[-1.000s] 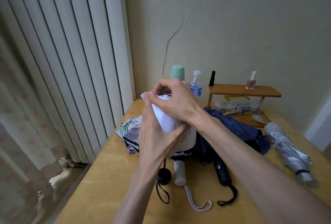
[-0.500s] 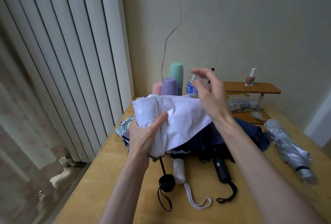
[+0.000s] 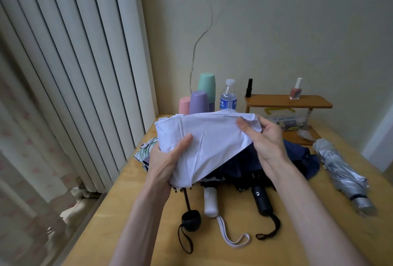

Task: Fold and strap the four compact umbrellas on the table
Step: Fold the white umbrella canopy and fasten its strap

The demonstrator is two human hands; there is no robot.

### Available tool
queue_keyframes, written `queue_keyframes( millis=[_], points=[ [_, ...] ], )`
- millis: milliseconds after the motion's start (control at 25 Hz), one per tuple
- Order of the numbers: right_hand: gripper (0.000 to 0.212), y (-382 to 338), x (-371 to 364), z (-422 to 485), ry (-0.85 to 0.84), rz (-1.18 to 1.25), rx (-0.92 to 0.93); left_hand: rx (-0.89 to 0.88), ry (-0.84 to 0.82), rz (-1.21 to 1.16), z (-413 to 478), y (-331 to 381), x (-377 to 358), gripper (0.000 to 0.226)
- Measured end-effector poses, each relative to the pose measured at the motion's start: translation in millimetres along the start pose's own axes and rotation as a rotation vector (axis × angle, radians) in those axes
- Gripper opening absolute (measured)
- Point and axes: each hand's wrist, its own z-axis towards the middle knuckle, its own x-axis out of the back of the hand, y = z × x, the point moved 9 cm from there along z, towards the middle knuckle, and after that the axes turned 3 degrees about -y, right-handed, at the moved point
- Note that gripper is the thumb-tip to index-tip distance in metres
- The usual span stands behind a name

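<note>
Just left of the white handle [image 3: 211, 202], the lower end of the white umbrella [image 3: 212, 138] is gripped by the left hand [image 3: 165, 160], fingers curled round it. Above the handle its cloth is held up; up-right, an edge is pinched by the right hand [image 3: 268, 140]. If pulled unevenly, the pleats may be twisted and bunched.

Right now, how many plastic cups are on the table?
3, all upside down by the wall: a pink cup on the left, a purple cup beside it, and a mint green cup behind. Another may hide under the green one.
</note>
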Motion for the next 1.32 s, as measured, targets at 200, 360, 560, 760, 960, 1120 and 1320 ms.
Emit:
queue_keyframes(
  millis=[200, 360, 560, 760, 960, 1120, 1320],
  points=[
    [0.03, 3, 0, -3, 0.078, -0.114, 0.048, 0.061, 0.041, -0.056, 2, -7, 3, 0.056],
    [0.051, 14, -10, -42, 0.089, -0.27, 0.119, 0.064, 0.349, -0.264, 1, -17, 20, 0.058],
    [0.044, 38, -74, -95, -0.497, -0.555, 0.204, 0.027, 0.507, -0.504, -8, -21, 21, 0.051],
    [0.026, 39, -67, -89, -0.44, -0.615, 0.234, -0.001, 0.357, -0.656, 9, -26, 14, 0.056],
    [0.005, 46, -45, -78, -0.351, -0.542, 0.158, -0.099, 0.192, -0.51, 6, -27, -4, 0.06],
    [0.005, 43, -42, -75, -0.383, -0.431, 0.093, -0.219, 0.188, -0.286, 12, -21, -8, 0.069],
    [0.01, 46, -44, -77, -0.428, -0.203, -0.082, -0.254, 0.249, -0.316, 18, -20, -12, 0.082]
  ],
)
